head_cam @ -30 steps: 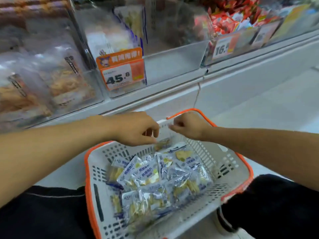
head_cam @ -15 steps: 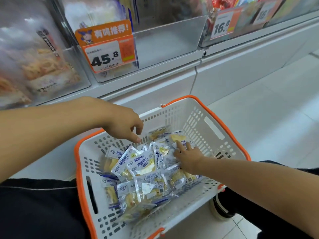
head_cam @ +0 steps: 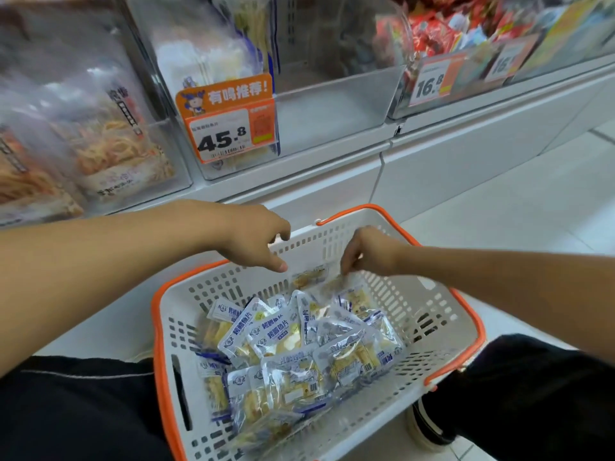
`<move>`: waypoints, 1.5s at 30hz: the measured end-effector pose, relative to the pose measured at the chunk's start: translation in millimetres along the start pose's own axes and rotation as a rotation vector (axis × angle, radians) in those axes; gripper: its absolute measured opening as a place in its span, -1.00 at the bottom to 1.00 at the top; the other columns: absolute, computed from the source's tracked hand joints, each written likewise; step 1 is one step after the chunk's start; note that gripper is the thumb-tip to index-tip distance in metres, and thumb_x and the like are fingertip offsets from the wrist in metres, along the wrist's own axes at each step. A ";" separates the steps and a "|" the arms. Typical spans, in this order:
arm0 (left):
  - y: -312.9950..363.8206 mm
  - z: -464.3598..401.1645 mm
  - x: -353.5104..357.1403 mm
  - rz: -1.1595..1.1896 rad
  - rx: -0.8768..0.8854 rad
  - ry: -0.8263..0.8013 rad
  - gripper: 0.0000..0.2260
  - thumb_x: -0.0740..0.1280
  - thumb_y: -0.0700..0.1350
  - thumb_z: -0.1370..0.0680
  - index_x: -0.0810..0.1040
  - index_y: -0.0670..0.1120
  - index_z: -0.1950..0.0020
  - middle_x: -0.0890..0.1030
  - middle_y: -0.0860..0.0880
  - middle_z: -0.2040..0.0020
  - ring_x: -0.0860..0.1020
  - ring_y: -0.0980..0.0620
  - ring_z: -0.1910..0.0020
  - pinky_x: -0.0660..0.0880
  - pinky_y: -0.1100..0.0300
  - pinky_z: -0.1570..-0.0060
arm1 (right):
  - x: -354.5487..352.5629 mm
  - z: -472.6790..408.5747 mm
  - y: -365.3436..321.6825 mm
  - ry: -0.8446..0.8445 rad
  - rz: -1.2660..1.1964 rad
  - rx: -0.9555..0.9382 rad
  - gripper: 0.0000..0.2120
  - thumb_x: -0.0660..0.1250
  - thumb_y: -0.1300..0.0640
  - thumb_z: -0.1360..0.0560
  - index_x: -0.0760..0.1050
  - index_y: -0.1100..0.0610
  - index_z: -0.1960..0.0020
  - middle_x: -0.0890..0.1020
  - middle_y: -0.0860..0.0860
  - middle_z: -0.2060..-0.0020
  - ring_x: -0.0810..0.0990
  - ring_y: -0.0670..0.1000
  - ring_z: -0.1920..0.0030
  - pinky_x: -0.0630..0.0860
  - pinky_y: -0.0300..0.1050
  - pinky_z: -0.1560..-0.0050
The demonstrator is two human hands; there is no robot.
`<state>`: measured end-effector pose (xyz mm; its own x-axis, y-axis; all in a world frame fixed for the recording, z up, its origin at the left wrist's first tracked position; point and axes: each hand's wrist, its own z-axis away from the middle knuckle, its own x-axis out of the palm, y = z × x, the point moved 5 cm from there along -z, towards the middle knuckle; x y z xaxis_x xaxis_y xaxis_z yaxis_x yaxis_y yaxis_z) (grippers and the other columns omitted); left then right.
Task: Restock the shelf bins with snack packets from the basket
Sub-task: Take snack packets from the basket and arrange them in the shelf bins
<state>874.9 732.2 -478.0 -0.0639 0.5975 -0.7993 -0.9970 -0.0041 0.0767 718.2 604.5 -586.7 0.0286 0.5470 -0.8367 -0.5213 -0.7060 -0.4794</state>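
Head view, only one: right hand [head_cam: 369, 252] pinches the top edge of a snack packet [head_cam: 346, 287] at the far end of the basket [head_cam: 442, 314], fingers curled down on it. Left hand [head_cam: 253, 237] hovers just beside that grip, forefinger stretched down twd a second packet [head_cam: 309, 276] leaning on the far basket wall; other fingers loosely curled, holding nothing. Risks, my guess: the pinch is only on a slick foil edge, so the pkt could slip out on the lift & drop back or onto the floor [head_cam: 499, 207]; basket sits btwn the knees w/o a hand on it, so a tug could tip it. Containers: below & nearer the body than the grip, the basket holds a loose pile of blue-white packets [head_cam: 293, 344], overlapping, many left. Above & beyond the grip, the clear shelf bin [head_cam: 332, 108] behind the 45.8 price tag [head_cam: 229, 128] looks mostly bare on its right side, a few pkts upright at its left. Bin [head_cam: 100, 144] off to the left holds bagged noodle-like snacks; bin [head_cam: 449, 34] off to the right holds red packs.
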 end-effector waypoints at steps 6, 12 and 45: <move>4.3 8.4 -17.2 0.779 0.114 -0.027 -0.11 0.52 0.14 -0.38 0.09 0.14 -0.58 0.27 0.16 -0.52 0.33 0.07 -0.45 0.31 0.06 -0.43 | -148.1 61.3 -89.2 0.044 -0.692 -0.264 -0.57 0.33 0.64 -0.32 0.61 0.15 0.46 0.70 0.11 0.30 0.71 0.12 0.06 0.61 -0.05 -0.06; 32.2 28.0 -52.7 1.244 0.377 0.115 -0.82 0.45 -0.22 -0.47 0.57 -0.06 -0.03 0.72 -0.03 0.05 0.68 0.06 0.04 0.54 0.32 0.23 | -188.1 64.2 -96.4 0.283 -1.135 -0.217 -0.68 0.29 0.51 -0.29 0.53 0.11 0.41 0.69 0.06 0.29 0.70 0.04 0.10 0.63 -0.08 0.11; -96.0 66.2 -141.1 0.431 -0.308 1.397 -0.80 0.32 -0.18 -0.56 0.61 0.12 -0.07 0.47 0.32 0.12 0.32 0.28 -0.01 0.19 0.31 0.07 | -283.4 -220.4 -89.8 0.631 -0.259 0.042 -0.57 0.48 0.21 -0.46 0.41 0.17 -0.25 0.54 0.18 -0.14 0.56 0.20 -0.13 0.57 0.08 -0.16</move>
<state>982.5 701.3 -333.2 -0.1588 -0.7228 -0.6725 -0.8496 -0.2470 0.4660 944.9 413.7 -364.9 0.6419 0.3202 -0.6967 -0.4632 -0.5622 -0.6851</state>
